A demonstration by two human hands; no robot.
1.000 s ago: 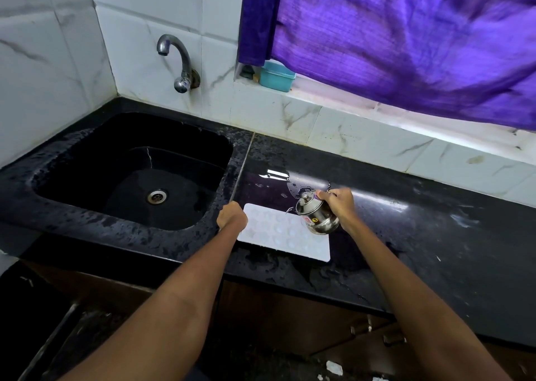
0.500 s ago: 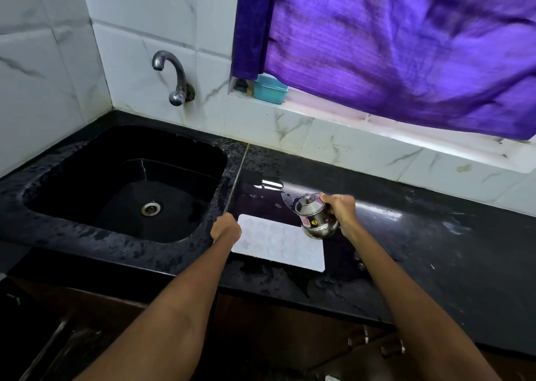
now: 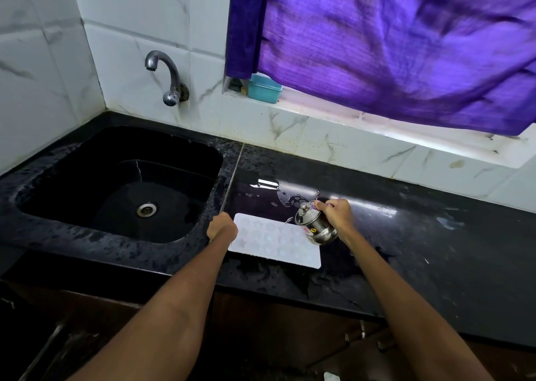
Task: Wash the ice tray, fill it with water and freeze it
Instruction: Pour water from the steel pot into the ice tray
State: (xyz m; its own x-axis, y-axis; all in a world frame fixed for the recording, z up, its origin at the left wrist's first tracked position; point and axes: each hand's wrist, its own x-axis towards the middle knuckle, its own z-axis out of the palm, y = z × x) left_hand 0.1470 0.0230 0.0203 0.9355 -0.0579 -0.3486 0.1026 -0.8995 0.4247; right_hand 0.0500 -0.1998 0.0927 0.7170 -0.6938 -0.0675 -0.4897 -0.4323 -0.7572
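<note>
Black speckled stone counter (image 3: 406, 235) lying wet, glossy. Both forearms reaching forward across it. White rectangular tray (image 3: 275, 243) with rounded cells lying flat just right of sink (image 3: 116, 183). Left hand (image 3: 222, 229) curling into fist at tray's left edge; contact unclear. Right hand (image 3: 338, 217) clamping handle of steel kettle (image 3: 314, 224), tilting spout over tray. Cell contents hard to make out.

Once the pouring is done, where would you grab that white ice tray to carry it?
Probably by its two short ends, one hand from each side. The ice tray lies flat and wide on the counter; the left hand is at its left end. A level two-ended grip should spill least.
</note>
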